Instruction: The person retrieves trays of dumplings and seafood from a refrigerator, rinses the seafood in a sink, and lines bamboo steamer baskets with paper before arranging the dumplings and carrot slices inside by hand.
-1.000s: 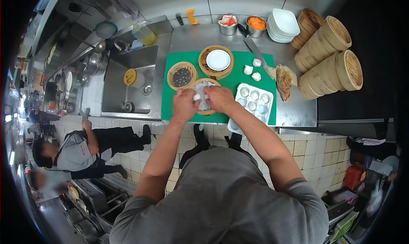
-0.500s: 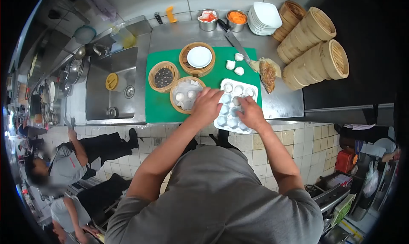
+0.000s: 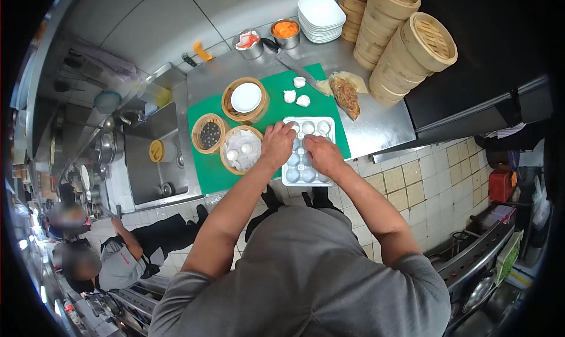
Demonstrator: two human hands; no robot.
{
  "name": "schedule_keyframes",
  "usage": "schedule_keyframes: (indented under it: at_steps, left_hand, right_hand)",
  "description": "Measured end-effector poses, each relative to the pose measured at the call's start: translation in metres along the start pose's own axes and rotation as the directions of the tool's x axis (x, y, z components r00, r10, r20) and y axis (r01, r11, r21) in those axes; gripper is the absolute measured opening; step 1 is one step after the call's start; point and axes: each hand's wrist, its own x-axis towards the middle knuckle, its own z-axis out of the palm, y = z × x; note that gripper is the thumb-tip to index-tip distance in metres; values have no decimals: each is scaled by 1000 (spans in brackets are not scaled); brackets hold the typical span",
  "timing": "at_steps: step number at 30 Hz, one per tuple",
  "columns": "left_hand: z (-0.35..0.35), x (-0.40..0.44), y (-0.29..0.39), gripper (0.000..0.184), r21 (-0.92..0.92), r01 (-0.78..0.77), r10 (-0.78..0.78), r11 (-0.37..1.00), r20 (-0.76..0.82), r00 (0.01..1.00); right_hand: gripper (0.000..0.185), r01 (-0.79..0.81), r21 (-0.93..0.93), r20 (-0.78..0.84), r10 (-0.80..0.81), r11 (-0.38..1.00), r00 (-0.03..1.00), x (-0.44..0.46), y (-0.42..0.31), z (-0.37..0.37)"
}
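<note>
A white plastic tray (image 3: 329, 131) with round hollows lies on a green cutting board (image 3: 203, 175), with white dumplings (image 3: 308, 127) in its far row. My left hand (image 3: 278, 144) bends its fingers over the tray's far left corner, at a hollow there. Over the middle of the tray, my right hand (image 3: 323, 156) has its fingers curled down together; whatever is beneath the fingertips is hidden. Left of the tray stands a bamboo steamer (image 3: 226, 166) lined with white paper, holding two white dumplings (image 3: 233, 154).
Another steamer (image 3: 263, 109) carries a white dish (image 3: 246, 97); a third steamer (image 3: 196, 138) has a dark dotted base. Three white lumps (image 3: 302, 100), a knife (image 3: 294, 65) and brown filling (image 3: 345, 96) lie farther back. Steamer stacks (image 3: 391, 72) stand right, a sink (image 3: 141, 178) left.
My view has turned and shifted. My left hand has moved from the tray's left edge farther over its far corner. My right hand's fingers have closed up over the middle hollows.
</note>
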Motion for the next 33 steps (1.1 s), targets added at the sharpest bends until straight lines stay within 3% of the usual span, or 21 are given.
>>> schedule_keyframes:
  at_steps: [2, 4, 7, 11, 13, 16, 17, 18, 19, 21, 22, 25, 26, 28, 29, 31, 33]
  left_hand:
    - [-3, 5, -1, 30, 3, -11, 11, 1000, -15, 1000]
    - [-24, 16, 5, 36, -123, 54, -44, 991, 80, 996]
    - [-32, 26, 0, 42, -140, 3, 6, 990, 61, 998]
    - [-62, 22, 4, 42, -185, 84, -88, 979, -13, 996]
    - [-76, 7, 8, 40, -346, 213, -256, 914, -84, 963]
    - [-89, -50, -8, 36, -356, 410, -462, 840, -70, 884]
    - [-89, -71, -21, 36, -355, 413, -465, 839, -73, 882]
    - [-87, -93, -33, 35, -371, 484, -543, 793, -68, 837]
    - [-84, -109, -37, 34, -387, 557, -622, 735, -57, 781]
    - [-83, -120, -39, 33, -348, 594, -640, 725, -22, 768]
    - [-84, -123, -41, 32, -304, 617, -646, 726, 10, 764]
    - [-82, -124, -40, 28, -190, 575, -587, 796, -6, 810]
    - [-81, -125, -42, 28, -193, 581, -594, 791, -14, 804]
    - [-78, -132, -45, 24, -190, 462, -487, 866, -116, 865]
    - [-80, -135, -45, 24, -192, 470, -495, 862, -117, 861]
    - [-84, -136, -47, 21, -239, 458, -493, 856, -110, 863]
    - [-88, -133, -50, 20, -259, 460, -501, 849, -121, 857]
  right_hand:
    - [23, 8, 25, -2, -8, 1000, 1000, 3, 2, -1]
    - [24, -102, 54, 123, 94, 993, 988, 6, 0, -7]
    - [27, -185, 52, 213, 170, 981, 962, 17, -6, -18]
    - [32, -183, 66, 241, 162, 981, 957, 28, -8, -28]
    - [34, -166, 182, 198, 129, 969, 972, 30, -3, -27]
    - [34, -151, 250, 142, 118, 956, 983, 29, -7, -33]
    - [34, -139, 285, 100, 114, 948, 988, 29, -10, -35]
    - [34, -90, 317, 13, 91, 944, 996, 29, -17, -36]
    - [34, -90, 317, 27, 86, 944, 996, 32, -29, -38]
    - [34, -115, 395, 114, 76, 911, 991, 50, -59, -41]
    - [34, 34, 426, 41, -57, 904, 998, 60, -69, -32]
    - [29, 140, 337, 101, -184, 931, 978, 95, -98, -3]
    - [29, 150, 334, 106, -195, 931, 975, 106, -105, 1]
    - [25, 154, 86, 302, -173, 984, 938, 123, -118, 10]
    - [25, 159, 86, 309, -178, 984, 934, 129, -120, 15]
    - [25, 202, -94, 468, -136, 975, 873, 140, -120, 26]
    - [24, 247, -93, 461, -178, 965, 869, 144, -118, 29]
